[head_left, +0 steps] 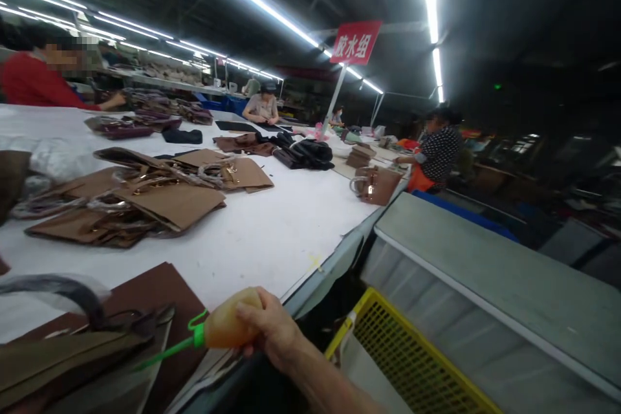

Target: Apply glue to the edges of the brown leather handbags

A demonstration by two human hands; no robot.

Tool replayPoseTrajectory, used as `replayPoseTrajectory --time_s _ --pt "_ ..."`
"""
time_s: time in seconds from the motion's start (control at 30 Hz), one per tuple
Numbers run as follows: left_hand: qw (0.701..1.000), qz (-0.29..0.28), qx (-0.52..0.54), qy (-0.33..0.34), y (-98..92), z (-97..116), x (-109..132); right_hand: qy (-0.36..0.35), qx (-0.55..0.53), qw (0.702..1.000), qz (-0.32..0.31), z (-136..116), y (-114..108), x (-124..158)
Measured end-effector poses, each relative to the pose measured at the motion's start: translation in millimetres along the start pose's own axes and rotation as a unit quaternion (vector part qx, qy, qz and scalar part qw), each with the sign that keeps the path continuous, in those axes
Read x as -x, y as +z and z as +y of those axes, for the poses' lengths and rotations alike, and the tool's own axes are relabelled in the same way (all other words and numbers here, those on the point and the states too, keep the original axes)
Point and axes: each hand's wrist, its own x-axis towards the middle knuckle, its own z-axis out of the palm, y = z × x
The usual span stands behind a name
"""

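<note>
My right hand (272, 330) is wrapped round a squeeze bottle (228, 323) of amber liquid. The bottle lies nearly level, its long green nozzle (165, 356) pointing left and slightly down. Beyond the nozzle's tip is an olive-brown handbag (72, 362), close to me at the lower left. A dark strap handle (58, 288), partly wrapped in clear plastic, arches over this bag. Underneath lies a flat dark-red-brown sheet (165, 291). Whether the nozzle touches the bag I cannot tell. My left hand does not show.
The white-topped table (272, 233) carries a pile of tan bags (165, 200), black pieces (305, 152) and an upright brown bag (376, 184). To the right stand a yellow basket (412, 356) and a grey-green bench (485, 259). Several people work around the tables; one wears a red top (39, 81).
</note>
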Motion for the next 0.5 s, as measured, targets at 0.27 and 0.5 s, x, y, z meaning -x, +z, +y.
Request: replayPoseTrajectory --time_s 0.27,0.5 --pt "0.947 0.158 0.271 0.067 27.7 -53.9 34.0 0.037 -0.081 0.994 -0.064 -0.4 -1.1 1.5" --pt "0.984 0.034 0.08 0.156 -21.7 -45.7 11.3 0.074 -0.099 0.991 -0.054 -14.7 -4.3 4.3"
